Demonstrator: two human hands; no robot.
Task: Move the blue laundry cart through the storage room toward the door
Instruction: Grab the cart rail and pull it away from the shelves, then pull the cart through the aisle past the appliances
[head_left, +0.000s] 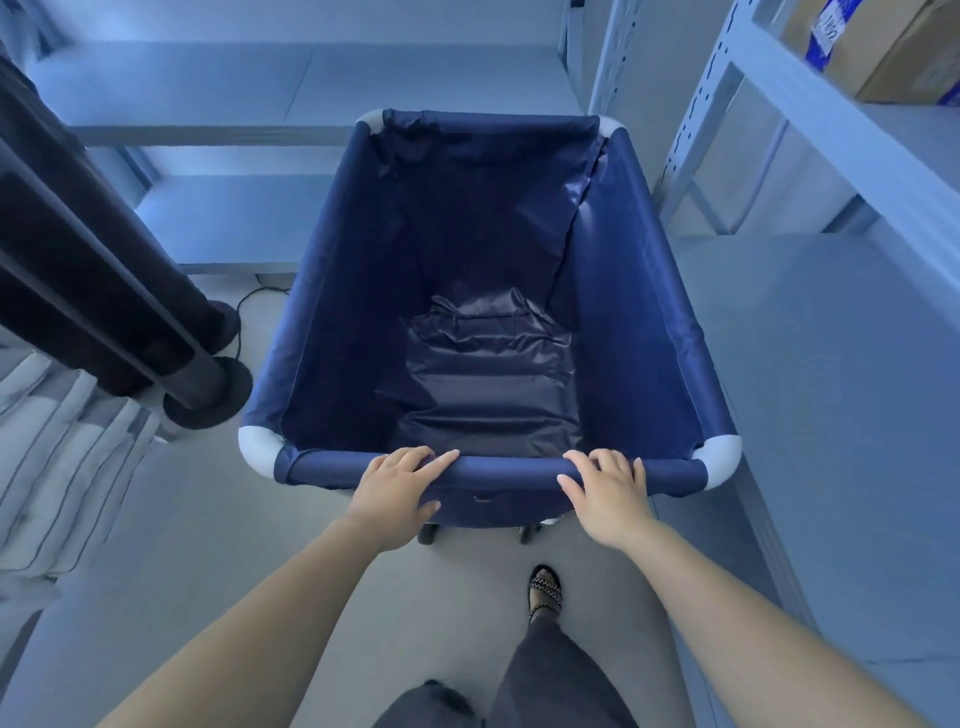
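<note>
- A blue laundry cart (488, 291) stands upright on the floor, seen from above.
- Its body is dark blue, shiny fabric hung from a rectangular rail, with white rounded corner pieces.
- The inside is open and holds nothing but its own wrinkled fabric bottom.
- The top is wider than the base, so the walls slope inward.
- Dark wheels show under the near end of the cart.
- The cart's right side runs just beside a pale metal shelf rack (810, 130).
</note>
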